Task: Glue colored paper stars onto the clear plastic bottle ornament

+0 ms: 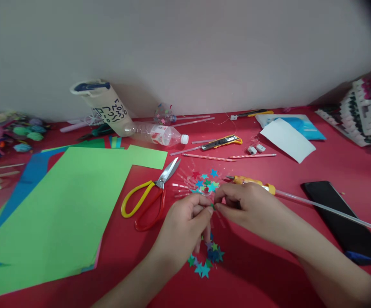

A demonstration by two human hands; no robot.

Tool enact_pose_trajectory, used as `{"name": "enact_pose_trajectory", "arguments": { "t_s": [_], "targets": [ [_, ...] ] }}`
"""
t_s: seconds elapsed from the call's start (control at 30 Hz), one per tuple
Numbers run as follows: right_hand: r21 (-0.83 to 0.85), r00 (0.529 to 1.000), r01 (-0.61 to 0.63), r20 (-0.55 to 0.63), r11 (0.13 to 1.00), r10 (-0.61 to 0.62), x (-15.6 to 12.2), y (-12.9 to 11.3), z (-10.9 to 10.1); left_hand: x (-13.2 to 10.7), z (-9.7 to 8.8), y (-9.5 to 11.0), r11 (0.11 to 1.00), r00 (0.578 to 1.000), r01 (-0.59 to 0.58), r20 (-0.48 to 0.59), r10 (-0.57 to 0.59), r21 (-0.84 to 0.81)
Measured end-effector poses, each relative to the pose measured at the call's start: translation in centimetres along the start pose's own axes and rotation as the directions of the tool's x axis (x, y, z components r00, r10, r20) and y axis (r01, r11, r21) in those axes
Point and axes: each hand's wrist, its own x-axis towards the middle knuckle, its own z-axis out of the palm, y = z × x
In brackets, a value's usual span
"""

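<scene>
My left hand and my right hand meet over the table, fingertips pinched together around a small green piece, mostly hidden by the fingers. Just beyond them lies a clear plastic piece with strips spread outward, several coloured stars on it. Below my left hand rests a loose cluster of blue, green and purple stars. Behind my right hand is a yellow glue gun, partly covered, with a long clear glue stick running out to the right.
Scissors with yellow and red handles lie open beside green paper sheets. Farther back are a plastic bottle, a box cutter, pencils and a white card. A black phone-like slab lies right.
</scene>
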Motion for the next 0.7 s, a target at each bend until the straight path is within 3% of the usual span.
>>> {"name": "enact_pose_trajectory", "arguments": {
  "t_s": [0.3,0.53,0.7],
  "targets": [
    [-0.023,0.999,-0.028,-0.019,0.999,0.028,-0.16,-0.19,0.26,0.11,-0.10,0.14,0.999,0.999,-0.039,0.020,0.039,0.006],
    [-0.036,1.000,-0.002,-0.019,0.999,0.001,-0.36,-0.34,0.25,0.03,-0.12,-0.30,0.990,0.990,-0.120,-0.060,0.125,0.069],
    [-0.046,0.999,0.040,-0.034,0.998,-0.042,-0.45,-0.38,0.46,-0.19,-0.13,-0.14,0.989,0.987,-0.116,-0.096,0.125,0.093]
  ]
}}
